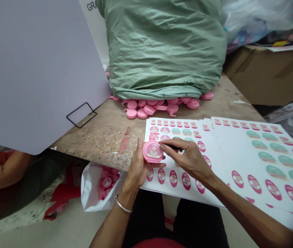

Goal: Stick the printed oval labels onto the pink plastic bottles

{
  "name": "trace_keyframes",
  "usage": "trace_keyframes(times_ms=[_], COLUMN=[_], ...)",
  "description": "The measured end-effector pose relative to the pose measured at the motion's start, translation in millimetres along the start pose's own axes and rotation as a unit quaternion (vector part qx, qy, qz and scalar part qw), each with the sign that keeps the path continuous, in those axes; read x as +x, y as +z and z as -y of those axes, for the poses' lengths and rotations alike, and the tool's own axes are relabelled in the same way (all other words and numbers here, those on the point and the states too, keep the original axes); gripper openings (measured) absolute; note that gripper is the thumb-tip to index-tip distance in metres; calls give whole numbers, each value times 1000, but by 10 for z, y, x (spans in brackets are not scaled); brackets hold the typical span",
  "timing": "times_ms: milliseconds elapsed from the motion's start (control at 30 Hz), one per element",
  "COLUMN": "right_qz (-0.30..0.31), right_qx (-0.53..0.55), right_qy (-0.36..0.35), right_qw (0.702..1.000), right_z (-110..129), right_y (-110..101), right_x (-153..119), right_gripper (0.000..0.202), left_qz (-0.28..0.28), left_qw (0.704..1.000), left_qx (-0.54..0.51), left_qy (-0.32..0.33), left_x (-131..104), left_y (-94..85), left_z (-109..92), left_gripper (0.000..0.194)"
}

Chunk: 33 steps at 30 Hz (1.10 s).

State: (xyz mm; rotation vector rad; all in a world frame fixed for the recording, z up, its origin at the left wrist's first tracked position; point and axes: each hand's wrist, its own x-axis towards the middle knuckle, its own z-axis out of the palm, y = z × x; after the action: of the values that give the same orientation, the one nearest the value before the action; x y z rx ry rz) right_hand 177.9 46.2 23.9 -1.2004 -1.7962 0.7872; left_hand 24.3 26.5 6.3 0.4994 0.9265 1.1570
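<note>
A small pink pump bottle (152,159) with a round label (153,149) on its front stands upright in my left hand (138,164), which is closed around its side and base. My right hand (187,155) is pinched at the bottle's right edge, its fingertips touching or very near the label. A thin dark tool (175,148) shows between the right fingers; its exact kind is mostly hidden. Beneath both hands lies a sticker sheet (161,187) printed with pink and green labels.
More sticker sheets (229,148) spread to the right. Several pink bottles (149,109) lie at the foot of a large green sack (167,51). A grey panel (38,69) rises at left, a white bag of pink pieces (89,193) below. Another person's arm (14,168) shows at far left.
</note>
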Motion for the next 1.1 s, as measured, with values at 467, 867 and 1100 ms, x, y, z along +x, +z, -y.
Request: trace_keyframes(times_ms=[467, 867, 1100], right_qz=[-4, -7, -19], right_qx=[-28, -37, -80], right_qy=[-28, -47, -73], right_qw=[999, 998, 994], right_z=[-15, -10, -23], right_y=[14, 5, 32], right_x=[42, 61, 57], right_gripper=[18, 15, 15], left_qz=[3, 2, 25], left_qw=[1000, 999, 998], left_qx=[14, 23, 39], left_qy=[13, 23, 35], left_x=[37, 42, 7], left_y=[-22, -26, -18], left_z=[6, -2, -1], left_gripper=[51, 50, 50])
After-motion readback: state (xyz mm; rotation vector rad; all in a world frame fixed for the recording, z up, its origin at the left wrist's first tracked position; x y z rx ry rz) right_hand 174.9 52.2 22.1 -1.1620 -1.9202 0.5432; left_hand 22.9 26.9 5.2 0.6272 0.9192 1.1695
